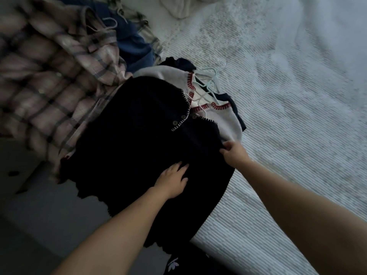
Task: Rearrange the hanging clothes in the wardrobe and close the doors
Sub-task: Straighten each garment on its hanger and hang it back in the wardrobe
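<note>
My left hand point(173, 180) flattens the dark cardigan point(139, 126) on the bed point(288, 96) while my right hand point(233, 153) apparently pinches its edge, steadying it.

A: Dim, isn't it? The light falls soft and bluish on the white bedcover point(288, 96), brightest toward the upper right.

B: Yes, and the dark cardigan point(139, 145) loses all detail. The plaid garment point(49, 86) at the left edge smears with blur.
</note>
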